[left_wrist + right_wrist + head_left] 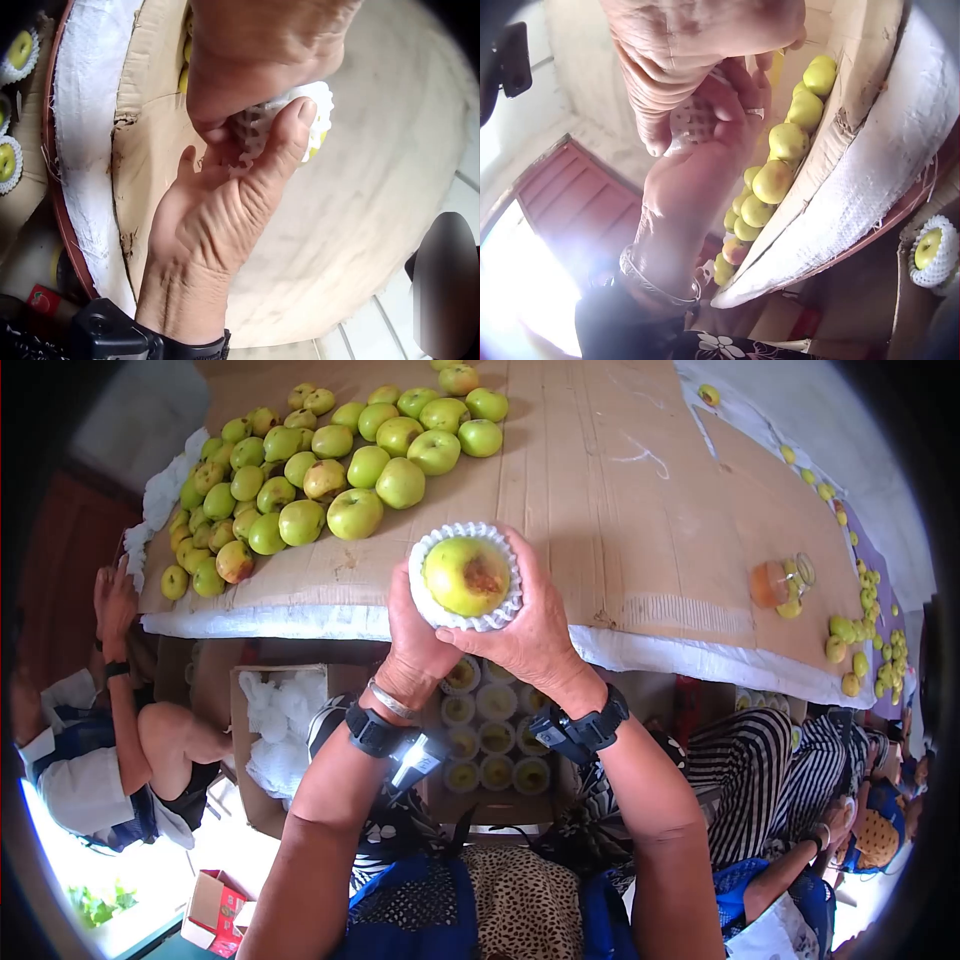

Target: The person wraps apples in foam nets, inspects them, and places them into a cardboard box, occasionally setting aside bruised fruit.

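Observation:
Both hands hold one green apple (466,576) with a brown blemish, wrapped in a white foam net (430,603), above the table's near edge. In the head view the left hand (420,630) grips it from the left and the right hand (530,625) from the right, fingers curled round the net. The left wrist view shows the left hand (217,202) with its thumb along the net (319,105), the other hand over it. From the right wrist view, the right hand (705,45) covers much of the net (692,124).
Many loose apples (302,522) lie on the cardboard-covered table (620,510). A box below holds netted apples (497,738); another box (240,750) holds white foam nets (285,720). A jar (783,580) lies at the right. Other people sit at both sides.

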A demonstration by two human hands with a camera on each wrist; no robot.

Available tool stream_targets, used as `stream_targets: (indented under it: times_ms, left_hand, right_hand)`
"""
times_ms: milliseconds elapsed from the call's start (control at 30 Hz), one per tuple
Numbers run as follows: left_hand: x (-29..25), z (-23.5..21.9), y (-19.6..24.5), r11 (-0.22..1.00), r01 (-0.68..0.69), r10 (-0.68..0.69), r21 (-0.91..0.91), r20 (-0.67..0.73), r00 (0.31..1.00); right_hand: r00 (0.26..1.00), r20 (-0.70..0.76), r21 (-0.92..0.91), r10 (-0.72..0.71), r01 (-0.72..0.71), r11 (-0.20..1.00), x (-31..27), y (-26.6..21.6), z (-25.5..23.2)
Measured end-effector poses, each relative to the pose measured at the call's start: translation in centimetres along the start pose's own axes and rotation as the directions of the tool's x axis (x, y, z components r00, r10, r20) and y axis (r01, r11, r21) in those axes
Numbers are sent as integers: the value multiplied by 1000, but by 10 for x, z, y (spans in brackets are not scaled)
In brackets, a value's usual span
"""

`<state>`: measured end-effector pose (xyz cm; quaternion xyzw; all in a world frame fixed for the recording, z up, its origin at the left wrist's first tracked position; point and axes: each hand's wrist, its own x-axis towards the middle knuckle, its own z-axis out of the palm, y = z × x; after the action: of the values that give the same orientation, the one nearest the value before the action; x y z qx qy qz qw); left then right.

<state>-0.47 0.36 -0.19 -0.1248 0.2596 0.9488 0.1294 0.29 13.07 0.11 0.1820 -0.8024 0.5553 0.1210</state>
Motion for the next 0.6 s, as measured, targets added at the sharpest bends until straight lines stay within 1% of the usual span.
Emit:
stream_targets:
  times_ms: [67,167,267,300,367,467,533,600]
  left_hand:
    - [-1,-1,1,999,22,-24,25,62,998]
    - [1,4,1,960,-72,57,272,62,996]
    - [5,5,12,979,-39,17,200,114,993]
    - [0,7,19,984,-19,2,176,98,995]
    - [-7,14,26,990,57,-74,130,124,990]
    - [-5,7,20,985,159,-169,66,183,969]
    - [-1,-1,17,977,209,-212,37,229,950]
    - [-4,0,17,985,171,-170,8,182,969]
  right_hand:
    - [999,-13,-76,-45,44,996,0,1,-3]
    - [998,-16,19,58,-58,998,-1,-4,-8]
    - [988,-84,-168,-129,114,979,1,-4,-15]
    - [984,-76,-242,-161,139,960,3,-3,-18]
    - [974,-52,-374,-219,184,909,6,-4,-21]
    - [957,11,-398,-291,271,876,5,-1,-15]
    - [965,22,-330,-260,252,910,4,-3,-11]
    - [973,14,-254,-232,227,940,5,-1,-7]
